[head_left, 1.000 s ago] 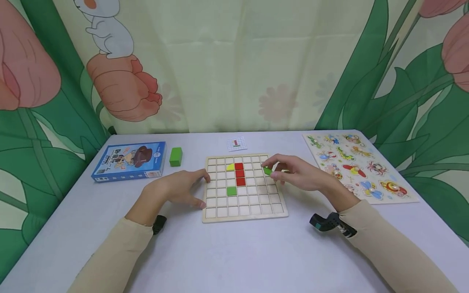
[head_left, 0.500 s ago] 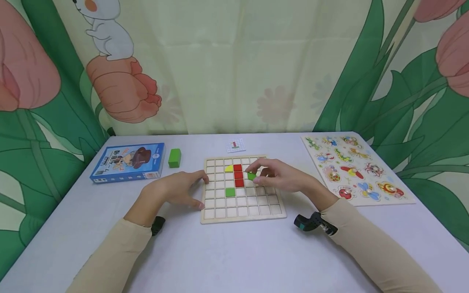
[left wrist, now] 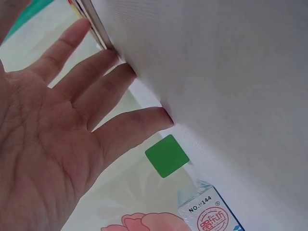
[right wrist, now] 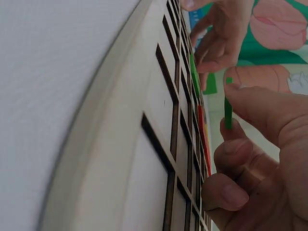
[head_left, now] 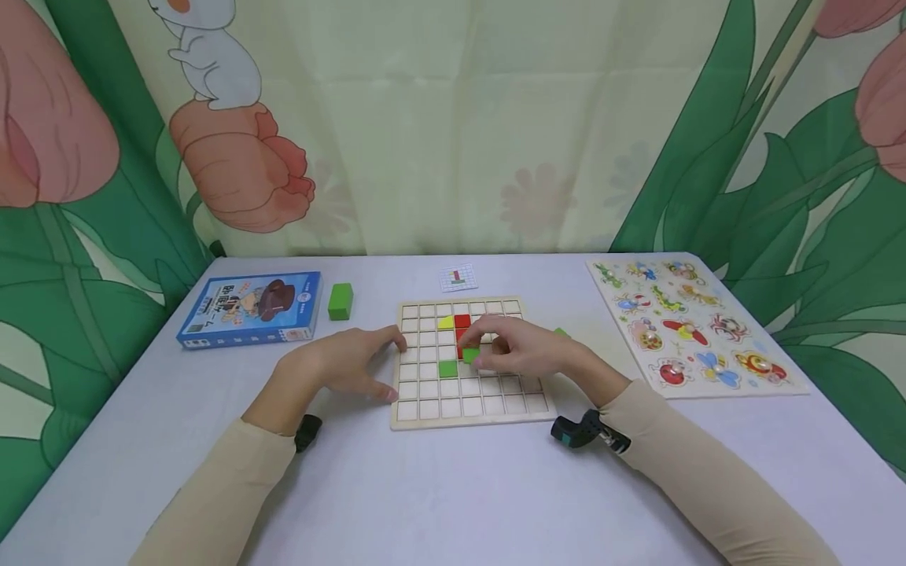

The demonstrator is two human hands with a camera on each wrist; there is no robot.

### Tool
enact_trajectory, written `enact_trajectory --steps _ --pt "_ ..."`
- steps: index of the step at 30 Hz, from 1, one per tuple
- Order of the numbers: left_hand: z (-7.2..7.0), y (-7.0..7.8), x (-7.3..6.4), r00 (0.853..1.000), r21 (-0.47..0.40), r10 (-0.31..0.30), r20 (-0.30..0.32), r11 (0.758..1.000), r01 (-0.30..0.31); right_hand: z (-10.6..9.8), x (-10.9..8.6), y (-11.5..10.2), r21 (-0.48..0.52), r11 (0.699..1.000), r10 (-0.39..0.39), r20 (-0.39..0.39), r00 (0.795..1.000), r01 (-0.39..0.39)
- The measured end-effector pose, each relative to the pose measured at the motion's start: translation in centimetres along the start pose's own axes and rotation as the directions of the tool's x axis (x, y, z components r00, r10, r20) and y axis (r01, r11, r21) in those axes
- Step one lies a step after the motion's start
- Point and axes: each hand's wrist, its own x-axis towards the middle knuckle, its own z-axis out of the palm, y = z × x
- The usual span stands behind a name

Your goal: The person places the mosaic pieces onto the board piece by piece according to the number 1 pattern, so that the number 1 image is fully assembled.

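A wooden grid board (head_left: pixel 476 425) lies flat on the table in the head view. One yellow piece (head_left: pixel 445 322), several red squares (head_left: pixel 462 321) and a green square (head_left: pixel 447 369) sit in its cells. My left hand (head_left: pixel 347 360) rests at the board's left edge, fingers and thumb spread and touching the edge. Over the middle of the board, my right hand (head_left: pixel 520 346) pinches a thin green square tile (right wrist: pixel 228 108) between thumb and fingertip. In the head view that hand partly covers the red squares and the cells to their right.
A blue box (head_left: pixel 248 310) and a green block (head_left: pixel 340 302) stand to the left. Behind the board lies a small pattern card (head_left: pixel 458 277). An animal puzzle board (head_left: pixel 694 326) is at the right. Behind the right wrist shows a bit of a green piece (head_left: pixel 561 331).
My right hand has moved left from the board's right edge to its middle, carrying the green square tile beside the red squares. My left hand has stayed at the board's edge.
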Motion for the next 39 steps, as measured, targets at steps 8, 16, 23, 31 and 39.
enact_trajectory --steps 8,16,23,31,39 --pt "0.0 0.0 0.2 1.000 0.011 -0.005 0.009 1.000 0.005 0.6 0.7 0.0 -0.107 0.994 -0.005 -0.001 1.000 0.004" --pt "-0.3 0.3 0.0 1.000 0.009 -0.001 0.009 1.000 0.001 0.8 0.7 -0.5 -0.182 0.983 -0.017 0.005 1.000 0.017" --pt "-0.2 0.3 -0.1 1.000 0.006 -0.010 0.004 1.000 0.010 0.9 0.6 -0.6 -0.186 0.983 0.001 0.026 1.000 0.004" --pt "0.2 -0.2 -0.7 1.000 0.009 -0.016 0.011 1.000 0.016 1.2 0.4 -0.7 -0.144 0.989 -0.019 0.054 0.998 0.026" --pt "0.0 0.1 -0.1 1.000 0.006 0.016 -0.002 1.000 -0.016 -0.2 -0.5 -0.9 -0.146 0.988 -0.049 -0.014 0.999 0.047"
